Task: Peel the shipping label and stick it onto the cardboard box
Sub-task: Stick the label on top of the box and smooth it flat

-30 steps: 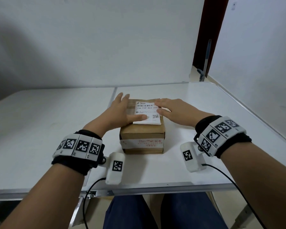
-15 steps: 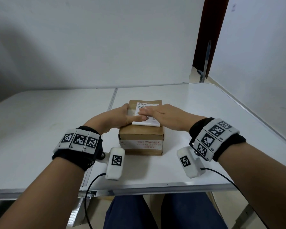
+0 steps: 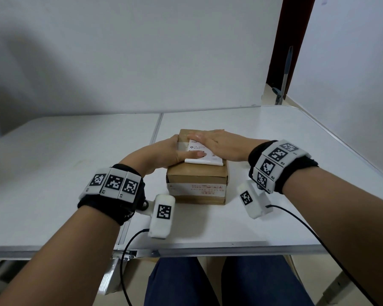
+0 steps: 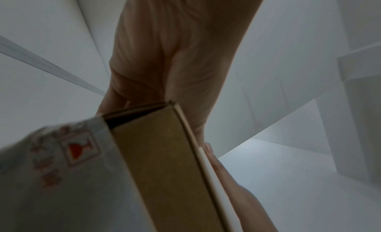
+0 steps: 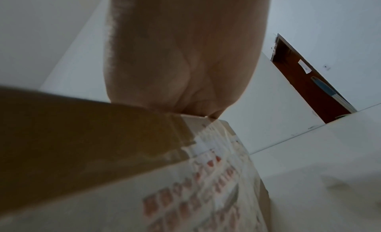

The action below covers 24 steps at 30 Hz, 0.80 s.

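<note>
A brown cardboard box (image 3: 197, 175) with white printed tape on its front stands mid-table. The white shipping label (image 3: 206, 159) lies on its top, its near edge slightly curled up. My left hand (image 3: 164, 154) grips the box's left side, fingers curled over the edge and thumb pressing on the label. My right hand (image 3: 217, 143) lies flat across the label, fingers pointing left. In the left wrist view the thumb (image 4: 226, 178) lies along the label's edge (image 4: 214, 178) on the box (image 4: 160, 162). In the right wrist view the palm (image 5: 175, 56) rests on the box (image 5: 72, 129).
The box stands on a white folding table (image 3: 274, 140) with a seam (image 3: 157, 129) just left of the box. Cables hang from both wrist cameras over the near edge. A dark red door (image 3: 292, 40) and a leaning pole (image 3: 285, 74) are at the back right.
My right hand has slid left across the label from the box's right side. My left hand went from lying flat on top to gripping the left side, its thumb staying on the label.
</note>
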### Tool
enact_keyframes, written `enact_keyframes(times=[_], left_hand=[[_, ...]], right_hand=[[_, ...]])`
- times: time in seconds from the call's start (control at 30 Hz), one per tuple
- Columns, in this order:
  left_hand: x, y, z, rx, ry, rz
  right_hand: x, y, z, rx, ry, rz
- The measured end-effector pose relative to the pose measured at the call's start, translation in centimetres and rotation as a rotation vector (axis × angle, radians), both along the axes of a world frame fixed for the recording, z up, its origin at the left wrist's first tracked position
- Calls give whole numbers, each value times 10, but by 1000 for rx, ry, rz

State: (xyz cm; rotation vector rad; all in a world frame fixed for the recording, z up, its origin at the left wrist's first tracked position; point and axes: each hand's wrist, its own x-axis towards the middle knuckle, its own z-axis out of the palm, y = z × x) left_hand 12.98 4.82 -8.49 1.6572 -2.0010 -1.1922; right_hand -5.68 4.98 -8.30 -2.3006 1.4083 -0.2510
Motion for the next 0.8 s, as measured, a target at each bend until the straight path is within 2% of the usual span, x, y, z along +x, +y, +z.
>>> enact_keyframes(times=[0.23,0.43,0.8], left_hand=[[0,7,-1,-12,108,-36],[0,9,2,15,106,-23],[-5,17,8,-6,120,31]], right_hand=[[-3,-1,-1,-76,72,38],[-10,1,-1,-117,169,2],[-28,8,-10,-143,141,-63]])
